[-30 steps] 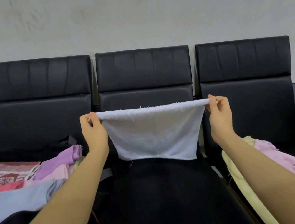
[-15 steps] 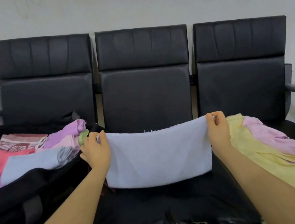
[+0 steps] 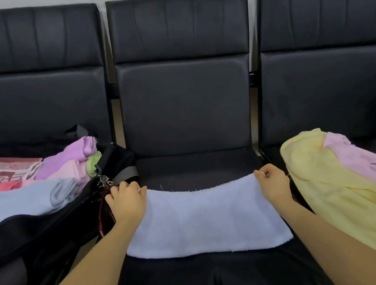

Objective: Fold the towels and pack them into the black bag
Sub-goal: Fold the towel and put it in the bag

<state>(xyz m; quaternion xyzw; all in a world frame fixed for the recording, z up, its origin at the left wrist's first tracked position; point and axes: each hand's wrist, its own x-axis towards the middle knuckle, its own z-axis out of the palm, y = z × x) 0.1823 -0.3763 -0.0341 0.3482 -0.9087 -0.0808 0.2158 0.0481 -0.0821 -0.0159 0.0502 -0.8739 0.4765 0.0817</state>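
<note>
A white towel (image 3: pixel 204 219), folded in half, lies across the middle black seat (image 3: pixel 196 166). My left hand (image 3: pixel 127 202) pinches its far left corner and my right hand (image 3: pixel 272 181) pinches its far right corner, both low over the seat. The open black bag (image 3: pixel 35 232) sits on the left seat, holding several folded towels: light blue (image 3: pixel 18 203), purple (image 3: pixel 69 154), pink, red and patterned ones. On the right seat lies an unfolded yellow towel (image 3: pixel 338 186) with a pink towel (image 3: pixel 359 161) on top of it.
Three joined black chairs with high backs stand against a pale wall. A grey bag strap (image 3: pixel 123 175) and a metal clip hang off the bag's right end near my left hand. Metal armrests sit at the far left and far right.
Both hands have brought the white towel down from the air onto the middle seat, where it now lies flat. My view has tilted downward and moved closer.
</note>
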